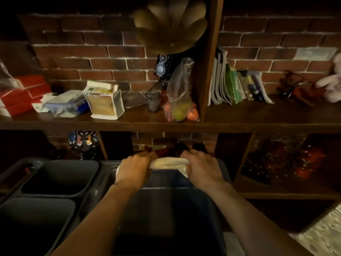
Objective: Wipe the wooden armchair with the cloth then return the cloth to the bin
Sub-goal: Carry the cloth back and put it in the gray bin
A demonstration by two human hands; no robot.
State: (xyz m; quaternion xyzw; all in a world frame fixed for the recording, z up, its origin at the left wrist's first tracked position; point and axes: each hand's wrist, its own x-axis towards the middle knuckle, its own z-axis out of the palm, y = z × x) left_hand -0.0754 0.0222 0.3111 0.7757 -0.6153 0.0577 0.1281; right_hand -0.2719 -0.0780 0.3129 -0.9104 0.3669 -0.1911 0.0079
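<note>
A pale cream cloth (168, 162) is stretched between both my hands over the far rim of a dark bin (166, 215). My left hand (134, 168) grips its left end and my right hand (202, 168) grips its right end, where a corner hangs down. Both forearms reach over the open bin from the bottom of the view. The wooden armchair is not in view.
Two grey tubs (60, 179) (35, 224) sit to the left of the bin. A dark wooden shelf (258, 119) against a brick wall carries a paper bag (104, 100), a plastic bag of fruit (180, 100), books (234, 85) and red boxes (24, 95).
</note>
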